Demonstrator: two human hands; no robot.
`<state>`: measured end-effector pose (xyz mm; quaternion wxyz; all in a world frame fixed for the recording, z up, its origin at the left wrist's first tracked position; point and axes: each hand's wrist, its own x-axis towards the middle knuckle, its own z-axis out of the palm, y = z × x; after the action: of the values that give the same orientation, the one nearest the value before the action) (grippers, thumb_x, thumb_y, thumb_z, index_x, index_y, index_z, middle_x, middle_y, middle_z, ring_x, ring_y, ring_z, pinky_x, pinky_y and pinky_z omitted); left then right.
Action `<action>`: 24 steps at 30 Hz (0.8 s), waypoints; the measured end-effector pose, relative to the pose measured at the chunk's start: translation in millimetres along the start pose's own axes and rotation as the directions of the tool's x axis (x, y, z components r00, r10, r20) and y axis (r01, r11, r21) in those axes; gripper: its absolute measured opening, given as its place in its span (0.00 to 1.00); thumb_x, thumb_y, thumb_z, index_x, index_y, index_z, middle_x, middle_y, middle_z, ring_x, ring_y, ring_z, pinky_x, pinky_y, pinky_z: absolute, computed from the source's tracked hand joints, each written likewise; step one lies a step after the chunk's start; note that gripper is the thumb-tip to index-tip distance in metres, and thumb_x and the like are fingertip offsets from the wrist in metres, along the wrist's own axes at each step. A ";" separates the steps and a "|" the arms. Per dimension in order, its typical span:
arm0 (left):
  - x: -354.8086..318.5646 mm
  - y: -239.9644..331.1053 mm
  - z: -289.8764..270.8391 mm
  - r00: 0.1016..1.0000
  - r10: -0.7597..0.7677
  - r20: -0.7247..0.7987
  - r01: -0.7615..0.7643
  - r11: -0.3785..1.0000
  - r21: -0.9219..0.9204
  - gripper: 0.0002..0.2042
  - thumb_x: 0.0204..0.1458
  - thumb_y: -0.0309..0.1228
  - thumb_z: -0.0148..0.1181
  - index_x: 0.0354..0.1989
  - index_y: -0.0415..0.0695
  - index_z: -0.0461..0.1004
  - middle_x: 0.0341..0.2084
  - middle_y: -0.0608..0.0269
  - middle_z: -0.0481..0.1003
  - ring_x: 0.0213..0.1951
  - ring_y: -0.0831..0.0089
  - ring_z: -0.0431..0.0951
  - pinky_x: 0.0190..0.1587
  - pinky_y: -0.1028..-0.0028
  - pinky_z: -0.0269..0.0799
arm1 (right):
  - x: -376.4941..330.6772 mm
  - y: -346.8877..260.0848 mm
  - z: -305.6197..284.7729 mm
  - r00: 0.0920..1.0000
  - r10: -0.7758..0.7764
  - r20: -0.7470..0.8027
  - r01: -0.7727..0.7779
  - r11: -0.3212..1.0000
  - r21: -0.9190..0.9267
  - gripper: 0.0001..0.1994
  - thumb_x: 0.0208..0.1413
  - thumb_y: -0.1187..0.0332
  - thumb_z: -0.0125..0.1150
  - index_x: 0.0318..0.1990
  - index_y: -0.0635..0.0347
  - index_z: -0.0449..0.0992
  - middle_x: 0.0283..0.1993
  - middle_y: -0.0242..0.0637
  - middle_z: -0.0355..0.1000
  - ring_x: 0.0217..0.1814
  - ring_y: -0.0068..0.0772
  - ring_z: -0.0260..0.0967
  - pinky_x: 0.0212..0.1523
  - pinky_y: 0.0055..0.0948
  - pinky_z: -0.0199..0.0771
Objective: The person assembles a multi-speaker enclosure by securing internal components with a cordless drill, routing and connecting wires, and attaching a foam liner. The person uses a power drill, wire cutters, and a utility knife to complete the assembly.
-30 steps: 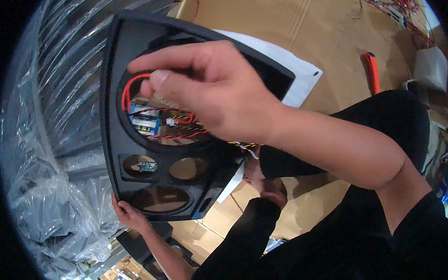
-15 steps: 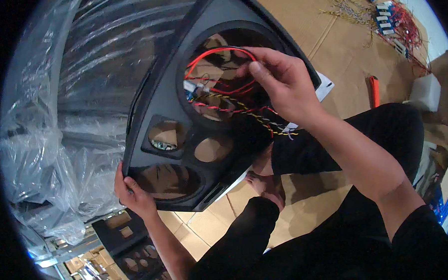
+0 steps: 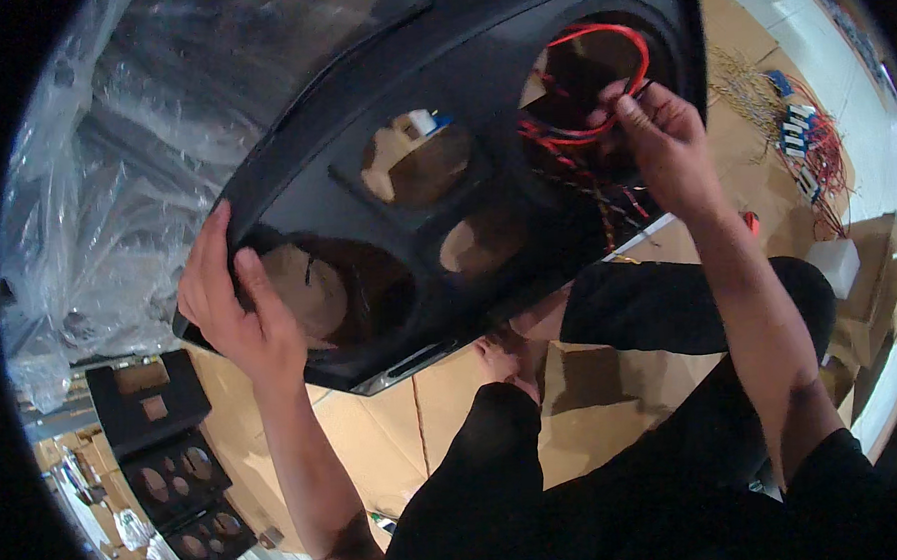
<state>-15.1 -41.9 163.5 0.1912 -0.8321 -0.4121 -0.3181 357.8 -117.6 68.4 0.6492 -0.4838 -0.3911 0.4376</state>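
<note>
A black speaker cabinet [image 3: 294,177] with several round holes lies tilted across the view in front of me. My left hand [image 3: 231,299] grips its lower left corner, the thumb over the front face near a large hole. At the large upper right hole, my right hand [image 3: 657,136] pinches a loop of red and black wires [image 3: 613,35]. More twisted wires [image 3: 578,159] hang in and out of that hole. Through a middle hole shows a small blue part with a white connector [image 3: 424,122], partly hidden inside the cabinet.
Clear plastic sheeting [image 3: 144,183] covers stacked goods at the left. More black cabinets [image 3: 177,472] stand at lower left. Wire bundles with blue boards [image 3: 800,129], a white foam block [image 3: 834,266] and an orange-handled tool [image 3: 751,223] lie on cardboard [image 3: 386,443] at the right.
The cabinet has turned clockwise toward the right and come closer. My right hand has moved right and up with the wires; the blue part now shows through a middle hole.
</note>
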 end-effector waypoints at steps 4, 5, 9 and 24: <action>-7.5 -1.6 -0.1 1.000 -0.001 -0.025 0.001 1.000 0.019 0.16 0.61 0.30 0.51 0.57 0.41 0.71 0.53 0.56 0.74 0.53 0.60 0.72 0.59 0.66 0.58 | 14.4 9.6 8.7 0.991 -0.122 -0.053 0.108 0.970 -0.218 0.09 0.64 0.68 0.55 0.46 0.65 0.74 0.38 0.35 0.78 0.36 0.20 0.73 0.39 0.22 0.73; -10.1 -2.0 1.4 0.999 0.008 -0.049 -0.007 1.000 0.013 0.16 0.61 0.30 0.51 0.57 0.42 0.72 0.54 0.56 0.74 0.54 0.60 0.72 0.60 0.64 0.58 | 16.1 9.0 11.4 0.983 -0.168 -0.072 0.138 0.943 -0.304 0.09 0.64 0.68 0.56 0.45 0.65 0.74 0.38 0.35 0.79 0.36 0.20 0.73 0.39 0.21 0.73; -14.0 1.8 8.6 0.992 -0.005 -0.124 0.012 0.998 0.054 0.17 0.59 0.30 0.53 0.57 0.44 0.72 0.55 0.59 0.73 0.58 0.61 0.70 0.64 0.60 0.51 | 4.0 12.4 29.5 0.951 -0.278 -0.138 0.176 0.850 -0.496 0.08 0.63 0.70 0.57 0.45 0.66 0.74 0.38 0.34 0.79 0.37 0.20 0.74 0.40 0.22 0.74; -66.7 33.4 34.1 0.900 -0.105 -0.423 -0.029 0.954 -0.298 0.12 0.59 0.24 0.52 0.49 0.36 0.73 0.54 0.51 0.70 0.56 0.59 0.70 0.58 0.60 0.64 | 24.1 31.0 28.2 0.984 0.046 0.170 -0.092 0.958 0.272 0.08 0.66 0.70 0.50 0.46 0.65 0.73 0.38 0.36 0.74 0.40 0.27 0.71 0.45 0.26 0.72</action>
<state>-6.0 -79.3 91.1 0.1447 -0.7509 -0.3230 -0.5575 333.2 -82.2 46.6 0.6612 -0.3637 -0.3597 0.5488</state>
